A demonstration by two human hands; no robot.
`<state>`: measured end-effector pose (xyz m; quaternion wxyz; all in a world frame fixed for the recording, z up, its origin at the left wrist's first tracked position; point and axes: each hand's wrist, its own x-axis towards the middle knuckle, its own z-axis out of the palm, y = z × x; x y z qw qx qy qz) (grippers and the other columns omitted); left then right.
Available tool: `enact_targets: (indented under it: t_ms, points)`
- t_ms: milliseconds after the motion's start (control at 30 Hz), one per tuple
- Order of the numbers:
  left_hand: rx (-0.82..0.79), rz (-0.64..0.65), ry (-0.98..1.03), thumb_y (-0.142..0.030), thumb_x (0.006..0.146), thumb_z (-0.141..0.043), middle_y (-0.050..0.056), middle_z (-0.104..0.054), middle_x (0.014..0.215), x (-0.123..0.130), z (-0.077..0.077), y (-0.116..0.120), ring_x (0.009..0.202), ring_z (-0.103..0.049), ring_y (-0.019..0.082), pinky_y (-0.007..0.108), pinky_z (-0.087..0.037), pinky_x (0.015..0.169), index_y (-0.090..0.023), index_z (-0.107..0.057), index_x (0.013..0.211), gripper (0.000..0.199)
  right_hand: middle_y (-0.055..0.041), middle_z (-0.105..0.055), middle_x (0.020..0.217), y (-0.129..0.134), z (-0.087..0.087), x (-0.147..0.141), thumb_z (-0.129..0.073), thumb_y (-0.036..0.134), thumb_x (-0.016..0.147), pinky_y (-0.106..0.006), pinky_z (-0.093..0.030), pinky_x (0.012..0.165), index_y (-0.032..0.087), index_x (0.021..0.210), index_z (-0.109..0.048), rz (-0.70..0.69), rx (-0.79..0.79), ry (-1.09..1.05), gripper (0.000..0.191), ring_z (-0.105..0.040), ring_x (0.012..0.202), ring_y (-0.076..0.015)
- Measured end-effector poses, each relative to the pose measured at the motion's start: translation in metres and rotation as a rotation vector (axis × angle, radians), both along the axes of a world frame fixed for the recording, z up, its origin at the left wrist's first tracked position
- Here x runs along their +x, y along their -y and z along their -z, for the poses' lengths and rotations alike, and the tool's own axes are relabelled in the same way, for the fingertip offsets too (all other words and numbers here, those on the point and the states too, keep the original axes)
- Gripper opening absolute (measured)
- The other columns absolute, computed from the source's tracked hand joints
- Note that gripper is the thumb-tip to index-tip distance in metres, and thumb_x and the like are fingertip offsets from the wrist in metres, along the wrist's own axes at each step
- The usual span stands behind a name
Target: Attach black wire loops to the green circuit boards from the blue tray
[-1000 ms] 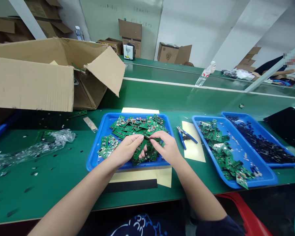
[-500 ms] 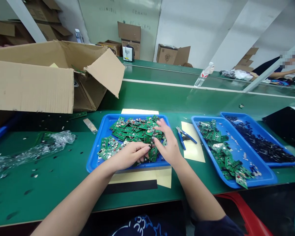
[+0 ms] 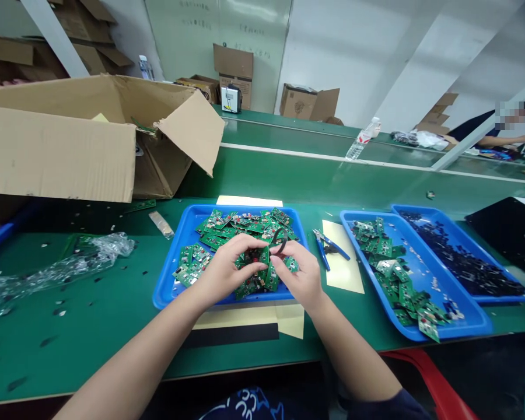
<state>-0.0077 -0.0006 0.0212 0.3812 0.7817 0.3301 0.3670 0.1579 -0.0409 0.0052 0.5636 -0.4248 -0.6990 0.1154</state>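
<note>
Over the near blue tray, my left hand is closed on a small green circuit board, gripping it between thumb and fingers. My right hand pinches at the board's right edge, and a thin black strip curves up in a loop from its fingertips. Where the strip meets the board is hidden by the fingers. Beneath both hands, a pile of green circuit boards fills much of the tray.
Blue-handled nippers lie right of the tray by yellow paper. Farther right, a second tray holds boards, and another tray holds black pieces. An open carton stands at left behind plastic wrap. A person works at far right.
My right hand has come down and closed its spread fingers, meeting the board's edge with the black strip. My left hand has raised and tilted the green board into view.
</note>
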Motion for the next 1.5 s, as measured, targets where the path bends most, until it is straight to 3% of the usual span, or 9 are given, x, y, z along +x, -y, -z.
enact_targets:
  t_ms: [300,500,600,700,867,1033,1200,1367,1500]
  points:
    - [-0.001,-0.079,0.030,-0.032,0.076,-0.064,0.007,-0.062,0.092,0.001,0.007,-0.001,0.081,-0.059,0.018,0.029,-0.050,0.070,-0.019,-0.063,0.099,0.027,-0.0059,-0.067,0.080,0.000,0.002,0.003,-0.054,0.013,0.082,-0.032,-0.053,0.069,0.021,0.089,-0.065,-0.056,0.042,0.009,0.015,-0.064,0.077,-0.0180]
    - [0.203,-0.159,0.145,-0.029,0.078,-0.062,0.009,-0.063,0.098,-0.004,0.004,-0.004,0.095,-0.058,0.022,0.038,-0.047,0.087,-0.020,-0.061,0.100,0.024,-0.0037,-0.064,0.083,-0.004,0.007,0.005,-0.053,0.023,0.082,-0.029,-0.054,0.064,0.022,0.109,-0.058,-0.278,-0.325,-0.319,0.028,-0.061,0.069,-0.0134]
    - [0.388,-0.112,0.153,-0.021,0.079,-0.061,0.008,-0.063,0.104,-0.006,0.002,-0.004,0.102,-0.057,0.022,0.043,-0.041,0.097,-0.021,-0.060,0.099,0.020,-0.0030,-0.065,0.072,-0.011,0.011,0.006,-0.054,0.036,0.081,-0.025,-0.052,0.053,0.018,0.092,-0.062,-0.320,-0.577,-0.577,0.022,-0.060,0.057,-0.0118]
    - [0.610,-0.068,0.090,-0.011,0.079,-0.059,0.007,-0.062,0.103,-0.006,0.003,-0.006,0.101,-0.059,0.020,0.044,-0.043,0.097,-0.022,-0.058,0.101,0.024,-0.0030,-0.064,0.062,-0.014,0.011,0.006,-0.056,0.049,0.078,-0.024,-0.050,0.049,0.015,0.073,-0.063,-0.445,-0.755,-0.674,0.035,-0.059,0.051,-0.0115]
    - [0.838,-0.058,0.056,-0.003,0.077,-0.060,0.007,-0.060,0.101,-0.005,0.010,-0.010,0.103,-0.057,0.020,0.046,-0.046,0.095,-0.020,-0.056,0.103,0.031,-0.0003,-0.064,0.057,-0.006,0.006,0.002,-0.068,0.045,0.070,-0.024,-0.052,0.052,0.016,0.071,-0.064,-0.620,-0.805,-0.705,0.029,-0.059,0.050,-0.0109]
    - [0.884,-0.097,0.015,-0.007,0.077,-0.061,0.008,-0.061,0.099,-0.006,0.017,-0.013,0.095,-0.060,0.019,0.039,-0.052,0.085,-0.019,-0.057,0.102,0.029,0.0012,-0.062,0.052,-0.002,0.004,-0.001,-0.068,0.035,0.072,-0.022,-0.048,0.048,0.016,0.064,-0.062,-0.607,-0.736,-0.722,0.022,-0.056,0.046,-0.0091]
    - [0.849,-0.146,0.017,-0.014,0.079,-0.062,0.008,-0.064,0.092,-0.005,0.018,-0.011,0.082,-0.063,0.016,0.028,-0.055,0.070,-0.019,-0.057,0.101,0.024,0.0018,-0.058,0.046,-0.006,0.003,-0.003,-0.069,0.037,0.069,-0.021,-0.043,0.042,0.015,0.060,-0.060,-0.620,-0.897,-0.785,0.026,-0.051,0.039,-0.0080]
    - [0.771,-0.067,0.007,-0.020,0.080,-0.062,0.008,-0.066,0.090,-0.003,0.015,-0.010,0.082,-0.064,0.016,0.027,-0.055,0.068,-0.018,-0.058,0.102,0.023,0.0031,-0.054,0.042,-0.009,0.001,0.000,-0.069,0.038,0.067,-0.019,-0.037,0.039,0.014,0.056,-0.056,-0.704,-1.056,-0.818,0.028,-0.048,0.037,-0.0075]
    - [0.702,-0.014,0.018,-0.024,0.080,-0.063,0.007,-0.066,0.087,-0.004,0.013,-0.010,0.081,-0.065,0.016,0.027,-0.056,0.069,-0.017,-0.059,0.100,0.022,0.0039,-0.052,0.041,-0.009,0.004,0.003,-0.068,0.038,0.069,-0.019,-0.036,0.039,0.015,0.057,-0.055,-0.705,-1.048,-0.782,0.030,-0.047,0.036,-0.0069]
